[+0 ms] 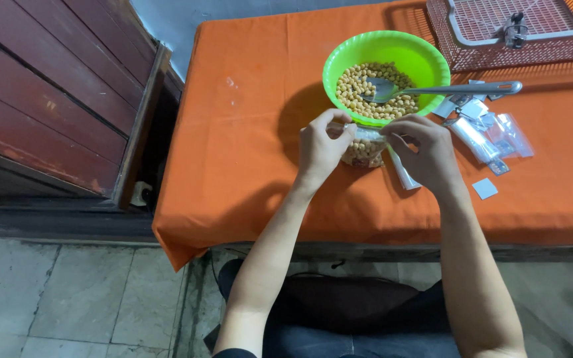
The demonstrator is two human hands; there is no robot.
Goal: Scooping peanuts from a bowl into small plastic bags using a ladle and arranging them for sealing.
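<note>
My left hand point(321, 147) and my right hand point(426, 151) together pinch the top of a small clear plastic bag point(365, 149) partly filled with tan beans. The bag stands on the orange tablecloth point(247, 132), just in front of a bright green bowl point(426, 56). That bowl holds more of the same beans point(356, 83), and a metal spoon point(445, 88) lies in it with its handle pointing right. A folded clear strip point(404, 174) sticks out below my right hand.
Several empty clear bags point(489, 132) and a small square tab point(485, 188) lie to the right. A red wire basket point(518, 33) stands at the far right. A dark red wooden cabinet point(54, 93) stands left of the table, over a tiled floor point(67, 298).
</note>
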